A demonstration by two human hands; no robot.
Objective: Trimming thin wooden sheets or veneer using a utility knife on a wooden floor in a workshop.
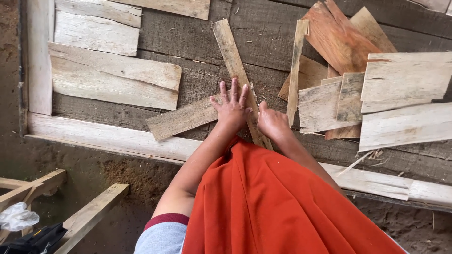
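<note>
Left hand spread flat on slats at frame centre, gripping nothing; right hand curled (grip unclear). Likely light, stiff, splintery; best held mid-length.

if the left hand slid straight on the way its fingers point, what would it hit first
Probably nothing soon: the left hand lies flat on two crossed wood strips, fingers aimed up along the narrow one, then bare dark boards.

A heap of pale and reddish boards lies right, wide planks left, a white bag lower left.
</note>
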